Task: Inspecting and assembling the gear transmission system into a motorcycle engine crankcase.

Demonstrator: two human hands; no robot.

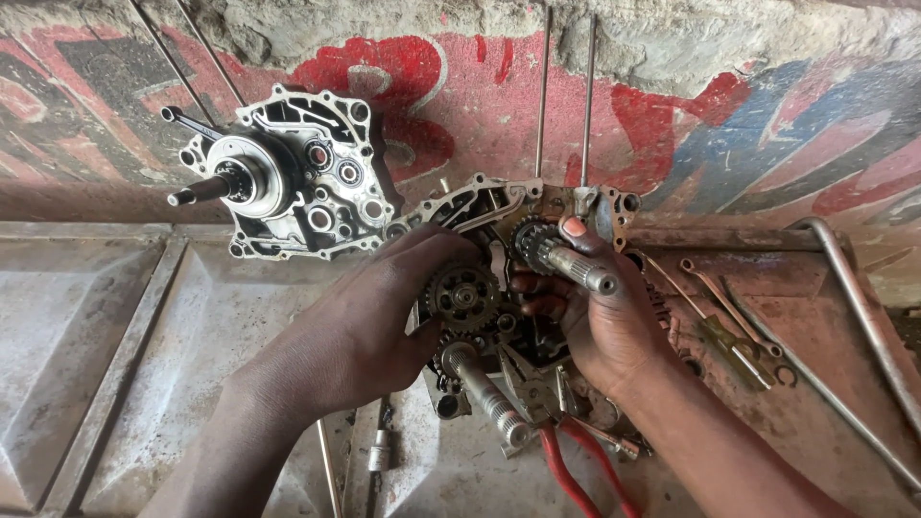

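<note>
Head view, from near to far: at 6 o'clock, red-handled pliers are seen on the metal table, just beside a splined shaft that stands out of the open crankcase half. Above it, the left hand is curled around a toothed gear; the fingers are bent close together on the gear's edge, so the gear is held at the case, near the centre of the picture. At about 3 o'clock of this gear, the right hand is closed on a second gear shaft, with the thumb pressed on top and the fingers under it.

As a judgement, the work is in the middle: the case is open, the shafts and gears are partly in place, and the other crankcase half, at 11 o'clock against the painted wall, is not joined. Spanners are lying at 3 o'clock, untouched. Two long studs rise at 12 o'clock.
</note>
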